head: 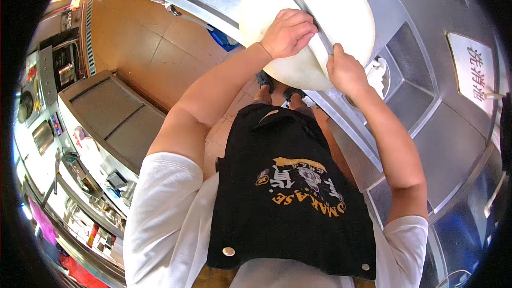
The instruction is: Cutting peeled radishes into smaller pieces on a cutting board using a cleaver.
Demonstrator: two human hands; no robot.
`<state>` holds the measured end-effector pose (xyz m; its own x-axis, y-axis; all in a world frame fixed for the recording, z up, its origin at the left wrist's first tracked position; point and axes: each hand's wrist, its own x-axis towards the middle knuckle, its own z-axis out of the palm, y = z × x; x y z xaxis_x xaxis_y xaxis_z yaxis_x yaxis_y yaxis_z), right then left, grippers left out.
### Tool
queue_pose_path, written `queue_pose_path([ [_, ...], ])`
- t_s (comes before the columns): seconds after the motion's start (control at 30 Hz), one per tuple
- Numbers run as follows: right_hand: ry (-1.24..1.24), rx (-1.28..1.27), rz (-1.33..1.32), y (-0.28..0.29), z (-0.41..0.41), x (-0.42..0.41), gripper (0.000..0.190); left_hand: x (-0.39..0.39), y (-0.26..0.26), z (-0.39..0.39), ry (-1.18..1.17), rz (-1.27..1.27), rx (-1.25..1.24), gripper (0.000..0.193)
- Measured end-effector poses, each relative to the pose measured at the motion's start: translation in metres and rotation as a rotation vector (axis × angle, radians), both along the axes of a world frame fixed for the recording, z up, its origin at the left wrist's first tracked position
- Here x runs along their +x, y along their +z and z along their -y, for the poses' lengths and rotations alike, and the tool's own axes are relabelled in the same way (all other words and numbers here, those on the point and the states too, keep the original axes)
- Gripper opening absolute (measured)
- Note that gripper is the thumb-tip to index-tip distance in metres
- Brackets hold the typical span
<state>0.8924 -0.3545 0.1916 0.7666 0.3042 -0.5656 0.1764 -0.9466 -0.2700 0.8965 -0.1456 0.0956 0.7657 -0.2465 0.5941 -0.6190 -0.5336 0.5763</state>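
A large round white cutting board (348, 16) lies at the top of the view, over the metal counter's edge. Across it runs a long knife (303, 3), its far end pointing up and left. My right hand (347, 68) is closed around the near end, the grip itself hidden by my fingers. With fingers bent, my left hand (290, 34) rests against the side of the blade about midway; whether it holds anything beneath is hidden. A pale cloth or sheet-like piece (318, 50) appears to lie between the hands, hard to tell from the board.
Right of the board, a metal recess holds a round container (378, 76) with white items. A white sign bearing writing (472, 74) stands farther right. At left are a dark-topped cabinet (108, 108) and a worktop with utensils; tiled floor (160, 44) lies between.
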Motion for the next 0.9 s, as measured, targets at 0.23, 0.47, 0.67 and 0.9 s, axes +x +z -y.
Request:
queue_pose_path([
  [0.23, 0.143, -0.117, -0.141, 0.072, 0.017, -0.008, 0.026, -0.011, 0.001, -0.010, 0.007, -0.046, 0.019, 0.016],
  [0.47, -0.059, -0.090, -0.137, 0.009, 0.038, -0.050, 0.024, -0.008, 0.007, 0.001, -0.019, -0.027, 0.021, 0.017],
  [0.67, -0.018, -0.051, -0.095, 0.022, 0.084, -0.078, 0.023, -0.014, 0.006, -0.015, -0.042, -0.112, 0.147, 0.029],
  [0.9, -0.274, 0.199, -0.068, 0.008, 0.236, -0.203, 0.020, 0.061, 0.059, -0.049, -0.206, -0.173, 0.733, 0.097],
])
